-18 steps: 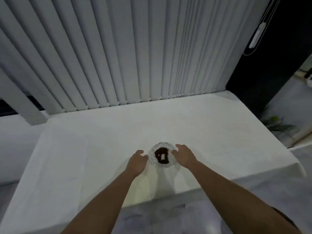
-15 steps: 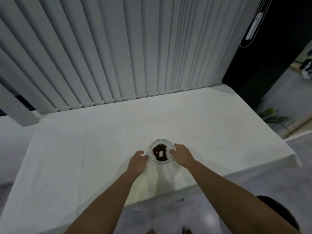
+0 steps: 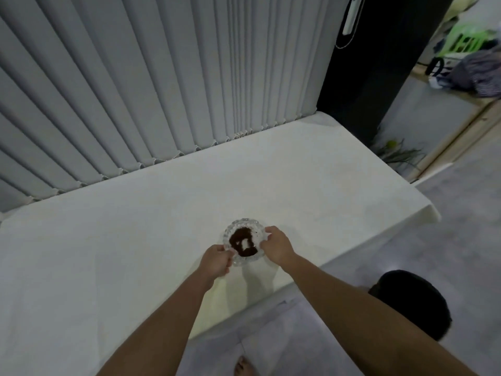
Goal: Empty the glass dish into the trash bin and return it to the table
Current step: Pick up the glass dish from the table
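The glass dish (image 3: pixel 243 245) is being gripped at opposite rims by the left hand (image 3: pixel 216 260) and right hand (image 3: pixel 277 248); its dark contents (image 3: pixel 242 242) are indistinct, its near-left rim being hidden.

Premises read as a domestic room. Pale vertical blinds (image 3: pixel 151 85) hang along the desk's far edge, their control wand (image 3: pixel 350 16) dangling beyond the far right corner. The desk (image 3: pixel 113 240) is draped in a plain white cloth. Flooring is grey tile (image 3: pixel 466 213). Past the right edge, a side area holds a heap of clothing (image 3: pixel 477 73) on a ledge and a green plastic item (image 3: pixel 466 40). A bare foot (image 3: pixel 242 369) shows on the floor below the near edge.
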